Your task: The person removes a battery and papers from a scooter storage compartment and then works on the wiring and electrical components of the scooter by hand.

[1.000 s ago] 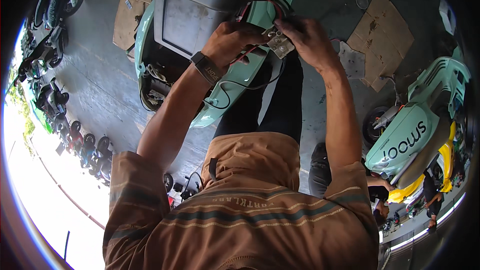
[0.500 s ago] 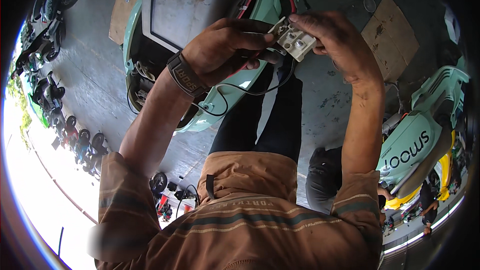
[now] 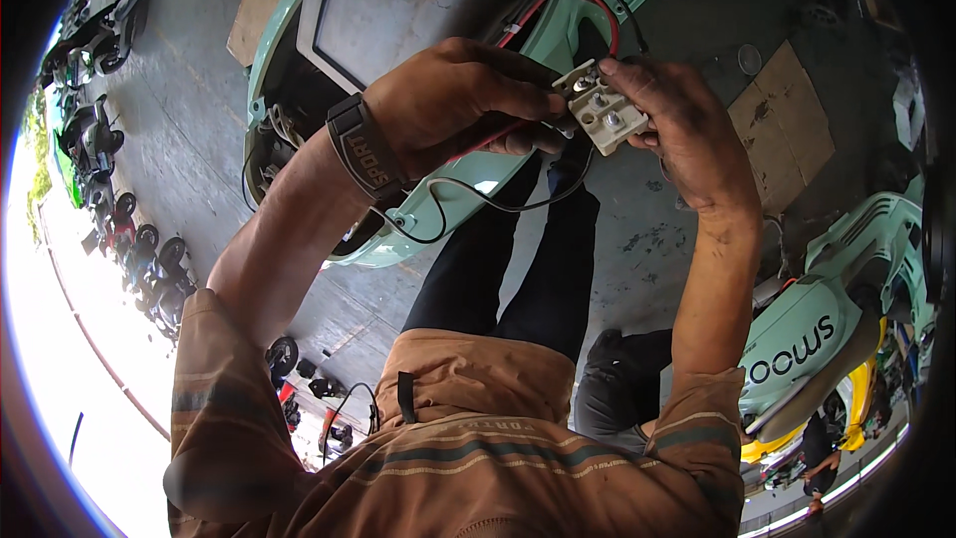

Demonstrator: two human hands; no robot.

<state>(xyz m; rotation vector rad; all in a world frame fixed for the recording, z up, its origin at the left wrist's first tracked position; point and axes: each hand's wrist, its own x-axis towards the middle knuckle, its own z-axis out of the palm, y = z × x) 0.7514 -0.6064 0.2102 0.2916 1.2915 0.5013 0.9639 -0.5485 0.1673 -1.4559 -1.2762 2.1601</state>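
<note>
My right hand (image 3: pixel 682 130) holds a small white terminal block (image 3: pixel 600 108) with metal screw posts on top. My left hand (image 3: pixel 453 105), with a black band on its wrist, grips the red and black wires (image 3: pixel 518 134) that run into the block's left side. Both hands meet above the mint green scooter (image 3: pixel 438 229), whose grey seat panel (image 3: pixel 398 10) lies just behind them. A thin black wire (image 3: pixel 478 201) loops down beneath my hands toward the scooter body.
Another mint green scooter (image 3: pixel 812 349) stands at the right, with flattened cardboard (image 3: pixel 782 130) on the concrete floor beside it. A row of parked scooters (image 3: pixel 110 169) lines the left edge. My legs in black trousers (image 3: pixel 518 269) stand beside the scooter.
My hands and the terminal block have come closer and lower in view. The left hand now closes on the wires right at the block.
</note>
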